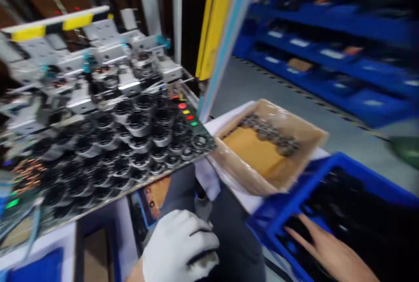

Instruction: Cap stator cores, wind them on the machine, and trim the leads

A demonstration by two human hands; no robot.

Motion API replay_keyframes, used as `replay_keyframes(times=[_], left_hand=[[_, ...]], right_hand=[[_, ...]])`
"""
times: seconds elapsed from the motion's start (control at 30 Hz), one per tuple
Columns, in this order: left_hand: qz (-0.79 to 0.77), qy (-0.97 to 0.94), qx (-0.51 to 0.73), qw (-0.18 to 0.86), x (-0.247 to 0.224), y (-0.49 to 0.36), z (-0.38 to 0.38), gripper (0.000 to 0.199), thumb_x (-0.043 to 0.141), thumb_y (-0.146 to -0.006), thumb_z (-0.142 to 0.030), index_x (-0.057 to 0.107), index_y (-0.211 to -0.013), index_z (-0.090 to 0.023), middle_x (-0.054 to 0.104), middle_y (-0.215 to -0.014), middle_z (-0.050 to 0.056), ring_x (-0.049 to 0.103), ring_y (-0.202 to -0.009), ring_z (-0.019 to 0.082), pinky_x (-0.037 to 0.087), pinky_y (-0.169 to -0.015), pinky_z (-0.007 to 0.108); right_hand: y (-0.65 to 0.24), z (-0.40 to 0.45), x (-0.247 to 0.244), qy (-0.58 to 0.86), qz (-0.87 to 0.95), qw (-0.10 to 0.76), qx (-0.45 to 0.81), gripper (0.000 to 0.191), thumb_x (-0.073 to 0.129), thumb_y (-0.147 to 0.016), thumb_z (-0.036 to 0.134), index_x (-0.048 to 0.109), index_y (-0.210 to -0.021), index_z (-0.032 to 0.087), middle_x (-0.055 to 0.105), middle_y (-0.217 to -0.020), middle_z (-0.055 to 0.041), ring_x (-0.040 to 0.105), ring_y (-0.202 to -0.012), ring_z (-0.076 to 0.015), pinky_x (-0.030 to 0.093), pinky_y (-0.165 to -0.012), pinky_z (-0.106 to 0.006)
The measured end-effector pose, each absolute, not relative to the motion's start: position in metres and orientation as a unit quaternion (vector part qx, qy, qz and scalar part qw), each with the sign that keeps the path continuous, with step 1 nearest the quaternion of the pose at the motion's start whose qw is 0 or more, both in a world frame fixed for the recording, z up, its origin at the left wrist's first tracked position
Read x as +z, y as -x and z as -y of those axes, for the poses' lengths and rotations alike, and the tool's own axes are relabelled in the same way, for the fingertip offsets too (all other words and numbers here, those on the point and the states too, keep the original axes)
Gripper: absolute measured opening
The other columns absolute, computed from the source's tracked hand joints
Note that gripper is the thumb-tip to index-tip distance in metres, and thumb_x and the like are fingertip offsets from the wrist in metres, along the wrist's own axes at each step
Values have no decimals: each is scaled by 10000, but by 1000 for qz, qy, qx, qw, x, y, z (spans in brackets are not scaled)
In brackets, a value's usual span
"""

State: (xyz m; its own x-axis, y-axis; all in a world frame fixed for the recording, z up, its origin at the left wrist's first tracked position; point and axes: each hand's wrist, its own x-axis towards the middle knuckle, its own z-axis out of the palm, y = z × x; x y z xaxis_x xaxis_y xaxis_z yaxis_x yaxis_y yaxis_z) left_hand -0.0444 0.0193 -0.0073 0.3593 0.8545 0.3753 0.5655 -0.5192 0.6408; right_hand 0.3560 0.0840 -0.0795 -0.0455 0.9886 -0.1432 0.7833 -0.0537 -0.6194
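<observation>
My left hand (pixel 181 249), in a white glove, is at the bottom centre over my lap, its fingers curled round a small grey metal part (pixel 203 264). Bare, my right hand (pixel 322 245) reaches into the blue bin (pixel 284 214) at the lower right. Thumb and a finger are spread around a dark part, and I cannot make out whether it is gripped. Many black parts (pixel 347 203), blurred and dark, fill that bin. Rows of black and silver cylindrical parts (pixel 139 122) stand on the bench to the left.
Behind the cylinders stands a metal fixture (pixel 108 77). Coloured buttons (pixel 186 111) sit at the bench's right corner. A cardboard box (pixel 304 131) holds metal rings beside yellow cardboard. Blue shelves (pixel 327 72) stand at the back right, past a yellow post (pixel 216 24).
</observation>
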Motion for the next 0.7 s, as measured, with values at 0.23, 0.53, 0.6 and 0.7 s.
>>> replay_keyframes(times=[0.23, 0.53, 0.6, 0.7], left_hand=[[-425, -824, 272, 259, 25, -40, -134, 210, 776, -1052, -234, 755, -1253, -290, 847, -1207, 16, 810, -1111, 222, 637, -990, 352], [-576, -805, 49, 133, 2, -197, -361, 414, 665, -1175, -408, 709, -1501, -157, 766, -1494, 181, 770, -1364, 333, 619, -1210, 541], [-585, -804, -1, 102, -10, -216, -400, 432, 732, -1149, -420, 713, -1496, -164, 751, -1507, 161, 757, -1363, 324, 633, -1194, 578], [-585, -806, -69, 61, -26, -234, -443, 454, 789, -1118, -427, 719, -1490, -177, 731, -1525, 150, 747, -1359, 324, 656, -1164, 584]], right_hand=[[-423, -97, -93, 676, 210, 368, 603, 580, 917, -796, 683, 799, -1179, 265, 752, -866, -32, 639, -660, -185, 537, -521, -252], [-418, -85, -61, 556, -44, 366, 745, 376, 650, -1118, 347, 784, -1427, 180, 854, -1077, -116, 869, -885, -248, 553, -424, -199], [-411, -77, -60, 554, -75, 360, 747, 373, 686, -1115, 338, 782, -1438, 178, 867, -1119, -121, 865, -847, -231, 524, -408, -190], [-407, -66, -61, 556, -118, 351, 744, 371, 681, -1132, 352, 777, -1446, 179, 871, -1218, -147, 849, -799, -197, 514, -423, -187]])
